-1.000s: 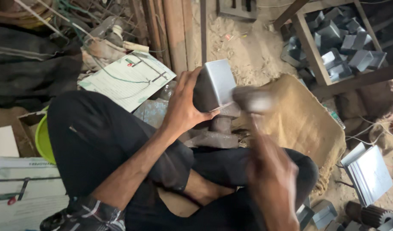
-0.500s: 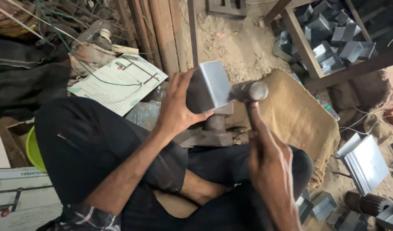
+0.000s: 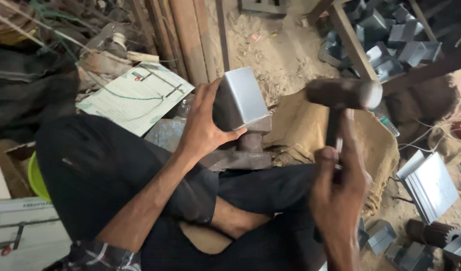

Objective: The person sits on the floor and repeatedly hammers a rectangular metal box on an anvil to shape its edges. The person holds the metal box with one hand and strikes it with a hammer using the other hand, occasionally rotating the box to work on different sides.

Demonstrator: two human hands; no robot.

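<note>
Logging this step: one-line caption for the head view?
Left hand steadies a metal box on an iron stake; right hand raises a hammer.

Left hand [image 3: 203,128] holds the metal box [image 3: 239,99] on the iron stake [image 3: 245,150], hammer [image 3: 343,95] up to its right in the right hand [image 3: 338,193], sacking [image 3: 311,125] behind.

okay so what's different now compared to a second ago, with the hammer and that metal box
The hammer in the right hand was against the metal box a second ago and half a second ago; now it has swung back to the right, clear of it. The left hand still holds the box on the iron stake.
</note>
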